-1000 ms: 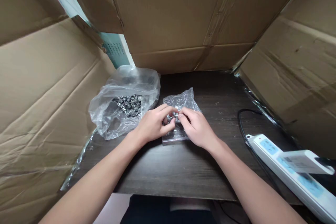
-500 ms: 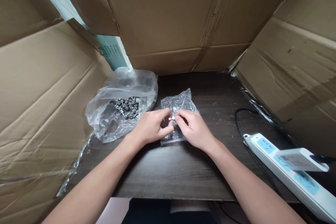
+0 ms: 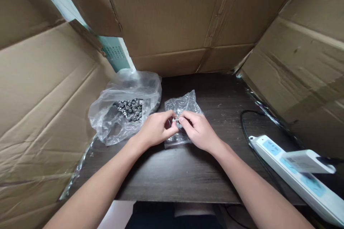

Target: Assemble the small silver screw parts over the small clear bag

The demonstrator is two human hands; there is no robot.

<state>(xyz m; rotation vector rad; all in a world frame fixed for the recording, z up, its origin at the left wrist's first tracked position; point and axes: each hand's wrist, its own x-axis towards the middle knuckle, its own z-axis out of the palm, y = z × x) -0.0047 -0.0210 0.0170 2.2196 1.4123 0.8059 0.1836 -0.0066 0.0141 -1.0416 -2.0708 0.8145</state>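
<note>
Between the fingertips of both hands sits a small screw-like metal part point(image 3: 175, 120), thin and shiny; its exact shape is too small to make out. My left hand point(image 3: 158, 127) pinches its left end with thumb and fingers curled. My right hand point(image 3: 197, 128) is closed on its right end. Beneath the hands lies a small clear plastic bag point(image 3: 185, 103), flat on the dark table and partly covered by them. Left of my left hand, a large clear plastic bag point(image 3: 107, 116) gapes, with a heap of small metal parts point(image 3: 131, 109) inside.
Cardboard walls point(image 3: 172, 14) enclose the dark wooden table point(image 3: 177, 171) at the back and both sides. A white power strip point(image 3: 290, 175) with a plugged-in adapter point(image 3: 309, 161) runs along the right, and a black cable point(image 3: 243, 125) loops beside it.
The metal part has turned slightly between the fingertips and shows as a thinner line. Both hands stay in almost the same place; the bags have not moved.
</note>
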